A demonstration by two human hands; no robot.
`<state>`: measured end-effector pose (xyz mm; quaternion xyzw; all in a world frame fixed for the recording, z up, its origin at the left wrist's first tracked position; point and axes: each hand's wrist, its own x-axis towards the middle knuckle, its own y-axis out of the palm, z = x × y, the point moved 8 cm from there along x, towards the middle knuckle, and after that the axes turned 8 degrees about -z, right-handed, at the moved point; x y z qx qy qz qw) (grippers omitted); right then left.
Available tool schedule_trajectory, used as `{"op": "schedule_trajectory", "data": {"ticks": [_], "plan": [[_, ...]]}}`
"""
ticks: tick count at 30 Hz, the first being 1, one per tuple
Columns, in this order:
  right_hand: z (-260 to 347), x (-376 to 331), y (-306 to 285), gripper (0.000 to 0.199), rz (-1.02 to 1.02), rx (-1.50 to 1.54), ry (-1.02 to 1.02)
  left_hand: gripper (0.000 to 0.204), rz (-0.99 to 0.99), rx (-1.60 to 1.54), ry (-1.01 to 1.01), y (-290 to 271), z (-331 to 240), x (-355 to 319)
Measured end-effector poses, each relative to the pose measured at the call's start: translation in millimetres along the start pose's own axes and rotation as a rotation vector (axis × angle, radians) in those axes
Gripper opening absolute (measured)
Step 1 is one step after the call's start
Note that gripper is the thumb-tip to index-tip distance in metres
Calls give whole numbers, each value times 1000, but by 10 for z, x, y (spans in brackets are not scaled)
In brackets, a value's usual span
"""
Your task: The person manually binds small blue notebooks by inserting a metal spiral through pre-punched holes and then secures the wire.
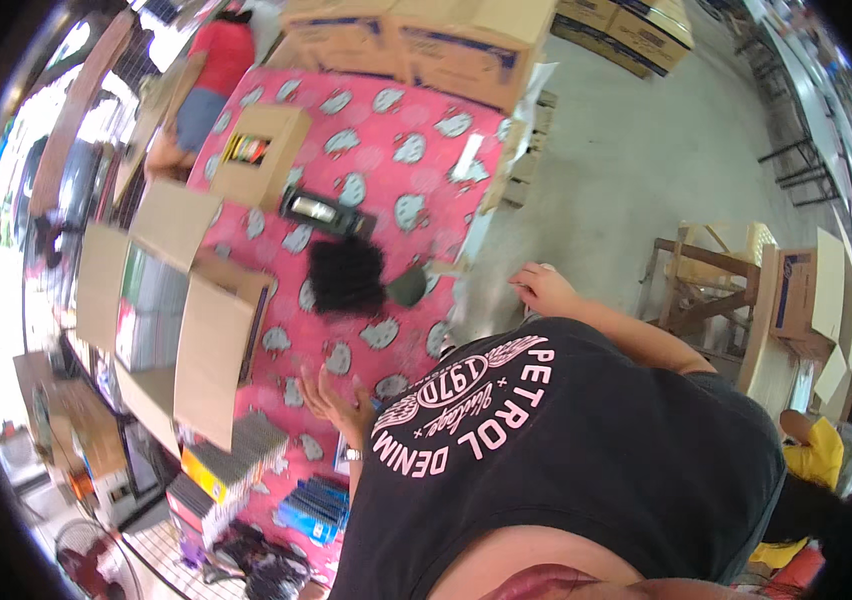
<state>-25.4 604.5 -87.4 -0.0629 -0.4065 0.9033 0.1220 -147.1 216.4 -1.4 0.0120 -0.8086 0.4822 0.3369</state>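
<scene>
My left hand (331, 402), fingers spread, is over the pink patterned tablecloth (411, 150) near a pile of blue packets (314, 508). It holds nothing that I can see. My right hand (543, 288) hangs past the table's edge, over the floor side, with fingers loosely bent and nothing visible in it. A dark round mass like hair (346, 276) is at the middle of the table, beside a rounded olive-green piece (407, 287). Just beyond it lies a black device with a pale roll-like part (326, 212).
A large open carton (214, 365) stands at the left, near grey-edged stacks (236, 455). Another carton (261, 155) sits farther back. Big closed boxes (466, 50) line the far end. A person in red (221, 60) is at the far left; a wooden frame (706, 275) stands to the right.
</scene>
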Motion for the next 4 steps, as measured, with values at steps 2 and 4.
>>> {"op": "schedule_trajectory", "data": {"ticks": [2, 4], "plan": [[-674, -290, -297, 24, -23, 15, 170, 64, 109, -78, 57, 517, -440, 243], [-1245, -603, -619, 32, -35, 77, 354, 66, 219, -153, 107, 1122, -927, 351]]}}
